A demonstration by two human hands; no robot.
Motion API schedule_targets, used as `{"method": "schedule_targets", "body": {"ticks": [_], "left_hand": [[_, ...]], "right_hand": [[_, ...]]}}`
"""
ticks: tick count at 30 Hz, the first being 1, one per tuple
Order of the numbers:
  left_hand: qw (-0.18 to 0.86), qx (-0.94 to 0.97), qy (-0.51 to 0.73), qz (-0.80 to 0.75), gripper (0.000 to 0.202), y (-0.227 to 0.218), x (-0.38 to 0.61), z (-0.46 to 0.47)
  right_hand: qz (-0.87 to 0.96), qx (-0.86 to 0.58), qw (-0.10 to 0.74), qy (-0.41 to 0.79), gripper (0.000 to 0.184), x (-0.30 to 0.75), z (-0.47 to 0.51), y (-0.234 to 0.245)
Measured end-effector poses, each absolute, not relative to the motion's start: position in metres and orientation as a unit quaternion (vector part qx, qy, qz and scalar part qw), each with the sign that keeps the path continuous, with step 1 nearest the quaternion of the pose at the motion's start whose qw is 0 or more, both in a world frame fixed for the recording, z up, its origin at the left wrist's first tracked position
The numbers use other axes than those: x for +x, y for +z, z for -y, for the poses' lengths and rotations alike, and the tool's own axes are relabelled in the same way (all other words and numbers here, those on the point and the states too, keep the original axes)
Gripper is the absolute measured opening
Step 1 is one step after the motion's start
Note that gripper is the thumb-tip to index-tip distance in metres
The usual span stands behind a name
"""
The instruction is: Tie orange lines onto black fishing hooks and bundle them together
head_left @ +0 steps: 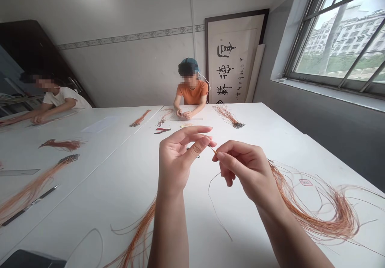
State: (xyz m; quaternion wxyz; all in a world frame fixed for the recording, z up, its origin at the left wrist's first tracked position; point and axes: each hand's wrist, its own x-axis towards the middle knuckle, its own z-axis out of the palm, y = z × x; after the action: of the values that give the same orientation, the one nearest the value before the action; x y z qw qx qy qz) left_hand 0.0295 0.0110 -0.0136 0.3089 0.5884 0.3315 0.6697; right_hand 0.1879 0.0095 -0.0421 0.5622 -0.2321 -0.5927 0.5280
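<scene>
My left hand is raised over the table, thumb and fingers pinched on one end of a thin dark piece with an orange tint near its lower end. Its exact kind is too small to make out. My right hand pinches the other end between thumb and index finger, the remaining fingers curled. From beneath the right hand a thin line hangs in a loose curve. Small dark curved pieces show on the table behind my left thumb. A bundle of orange-brown lines lies beside my left forearm.
A large bundle of lines curls at right. Red-handled pliers and another bundle lie farther back. Across the table sits a person in orange; another person works at left. A pen lies left.
</scene>
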Motion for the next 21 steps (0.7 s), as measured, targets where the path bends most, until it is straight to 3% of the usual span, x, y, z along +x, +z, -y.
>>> {"method": "schedule_targets", "body": {"ticks": [8,21], "left_hand": [[0.382,0.59,0.638,-0.315,0.025,-0.017,0.02,-0.017],[0.389,0.58,0.639,-0.322,0.007,-0.018,0.018,-0.017]], "right_hand": [[0.562,-0.216,0.561,0.568,0.021,0.186,-0.014,-0.044],[0.613,-0.247,0.553,0.507,0.022,0.186,-0.012,-0.043]]}}
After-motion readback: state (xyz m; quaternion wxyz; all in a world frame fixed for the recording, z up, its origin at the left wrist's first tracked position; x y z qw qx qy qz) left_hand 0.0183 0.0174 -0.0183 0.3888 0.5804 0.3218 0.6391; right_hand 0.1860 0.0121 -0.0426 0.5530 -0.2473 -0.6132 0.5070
